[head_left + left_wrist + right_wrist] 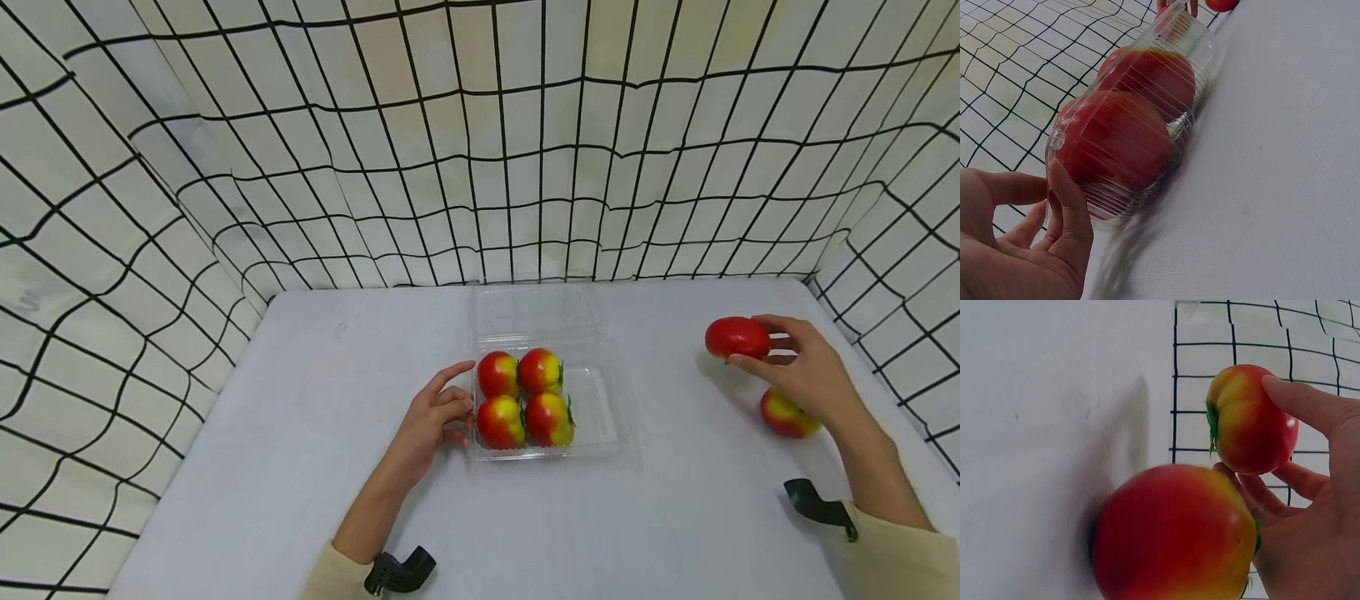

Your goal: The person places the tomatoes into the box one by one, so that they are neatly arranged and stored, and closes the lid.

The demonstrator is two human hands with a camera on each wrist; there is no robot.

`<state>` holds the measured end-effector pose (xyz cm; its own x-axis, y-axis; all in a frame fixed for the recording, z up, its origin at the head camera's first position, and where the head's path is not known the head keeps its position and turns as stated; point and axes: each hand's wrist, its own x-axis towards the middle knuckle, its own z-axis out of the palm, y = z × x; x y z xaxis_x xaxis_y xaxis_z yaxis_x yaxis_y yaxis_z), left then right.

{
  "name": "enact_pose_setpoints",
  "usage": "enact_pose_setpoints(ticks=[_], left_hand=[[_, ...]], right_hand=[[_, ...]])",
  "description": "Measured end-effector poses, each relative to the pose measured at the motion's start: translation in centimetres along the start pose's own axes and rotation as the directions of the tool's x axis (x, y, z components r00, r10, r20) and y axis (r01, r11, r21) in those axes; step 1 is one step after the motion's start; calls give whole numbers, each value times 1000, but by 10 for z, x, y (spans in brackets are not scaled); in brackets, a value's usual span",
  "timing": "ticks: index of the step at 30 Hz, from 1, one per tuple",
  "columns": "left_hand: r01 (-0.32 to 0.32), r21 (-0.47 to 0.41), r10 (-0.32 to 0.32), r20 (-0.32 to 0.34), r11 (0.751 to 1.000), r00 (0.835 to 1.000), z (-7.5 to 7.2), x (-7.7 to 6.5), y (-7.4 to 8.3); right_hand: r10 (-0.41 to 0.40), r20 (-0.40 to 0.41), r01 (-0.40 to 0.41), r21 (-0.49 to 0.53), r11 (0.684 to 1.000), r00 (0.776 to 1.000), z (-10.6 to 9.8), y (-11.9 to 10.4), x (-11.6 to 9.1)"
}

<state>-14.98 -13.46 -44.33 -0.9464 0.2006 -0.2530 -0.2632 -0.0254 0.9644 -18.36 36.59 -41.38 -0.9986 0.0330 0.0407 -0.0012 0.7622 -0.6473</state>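
My left hand (431, 419) is at the left side of a clear plastic clamshell box (596, 408), its fingers pinching the rim in the left wrist view. Several red-and-yellow tomatoes (498, 422) with green leaves sit in the box's left and middle part. Over on the right, my right hand (806, 367) holds another tomato (737, 337) between thumb and fingers, raised above the table. In the right wrist view, the held tomato (1250, 419) shows its green leaves on the left. One more tomato (787, 415) lies on the table below the right hand.
The box's lid (536, 312) is folded back toward the far edge of the white table (337, 433). Black wire netting (510, 158) rises behind the table and along both sides. Black wrist mounts (401, 571) show at both sleeves.
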Motion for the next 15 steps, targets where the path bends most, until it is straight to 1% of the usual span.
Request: enact_pose_setpoints(ticks=[6,15], left_hand=[[-3,1,3,-3,1000,1000,0,1,0],[-3,2,3,0,1000,1000,-1,2,-1]], right_hand=[[-15,31,14,32,999,999,7,-14,-2],[-72,23,71,46,996,997,16,-31,-6]])
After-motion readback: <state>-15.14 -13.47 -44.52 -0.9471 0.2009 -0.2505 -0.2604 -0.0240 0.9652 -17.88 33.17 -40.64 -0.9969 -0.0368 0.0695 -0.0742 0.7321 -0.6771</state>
